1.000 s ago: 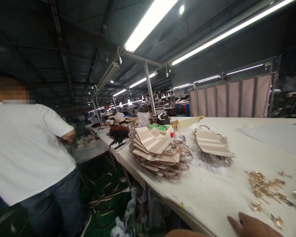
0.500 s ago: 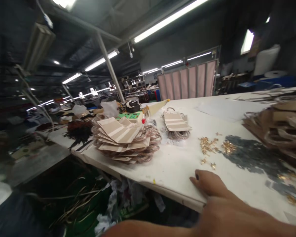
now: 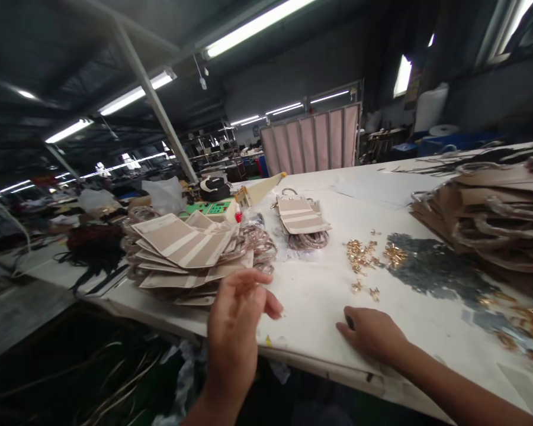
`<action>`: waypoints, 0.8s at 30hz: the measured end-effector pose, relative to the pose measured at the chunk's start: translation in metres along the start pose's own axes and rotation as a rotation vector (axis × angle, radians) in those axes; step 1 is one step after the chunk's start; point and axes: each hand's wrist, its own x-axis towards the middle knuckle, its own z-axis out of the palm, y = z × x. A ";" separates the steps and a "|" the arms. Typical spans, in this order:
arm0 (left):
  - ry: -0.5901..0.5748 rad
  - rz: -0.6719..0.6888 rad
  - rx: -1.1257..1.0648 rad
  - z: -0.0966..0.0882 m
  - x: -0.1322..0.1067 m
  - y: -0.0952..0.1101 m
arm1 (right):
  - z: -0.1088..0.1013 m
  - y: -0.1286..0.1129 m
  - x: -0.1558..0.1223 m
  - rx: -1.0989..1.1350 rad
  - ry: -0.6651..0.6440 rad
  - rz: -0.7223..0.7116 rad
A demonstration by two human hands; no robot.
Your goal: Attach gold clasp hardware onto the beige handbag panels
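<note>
My left hand (image 3: 237, 328) is raised in front of the near pile of beige striped panels with cord-like loops (image 3: 186, 242), its fingers loosely bent and apart. I see nothing held in it. Over the table's front edge, my right hand (image 3: 375, 334) rests low on the white tabletop (image 3: 311, 302) with its fingers curled under; whatever they may hold is hidden. Small gold metal fittings (image 3: 359, 255) lie just beyond the right hand. Beside them spreads a patch of flat dark grey pieces (image 3: 435, 272).
A smaller stack of striped panels (image 3: 302, 214) lies mid-table. On the right is a tall pile of brown pieces with plastic-wrapped handles (image 3: 484, 213). A green control-panel machine (image 3: 213, 208) stands behind the near pile. More gold fittings (image 3: 528, 331) lie at the right.
My left hand has come up into view beside the near pile, where before only a blurred forearm showed below. The view has turned right. My right hand stays low on the table.
</note>
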 end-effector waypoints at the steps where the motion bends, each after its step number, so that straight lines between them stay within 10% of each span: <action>1: 0.057 -0.083 -0.022 -0.007 0.022 -0.005 | 0.001 0.000 0.000 0.004 0.002 0.001; 5: 0.343 -0.402 -0.082 -0.058 0.114 -0.022 | 0.008 0.000 0.001 0.028 0.002 -0.016; 9: 0.314 -0.506 -0.086 -0.100 0.164 -0.022 | 0.014 0.002 0.003 0.052 -0.001 -0.008; 16: 0.243 -0.593 -0.092 -0.119 0.183 -0.019 | 0.022 0.003 0.003 0.095 0.003 0.012; 24: 0.291 -0.359 -0.186 -0.107 0.188 -0.012 | 0.047 0.020 0.016 0.174 0.011 0.001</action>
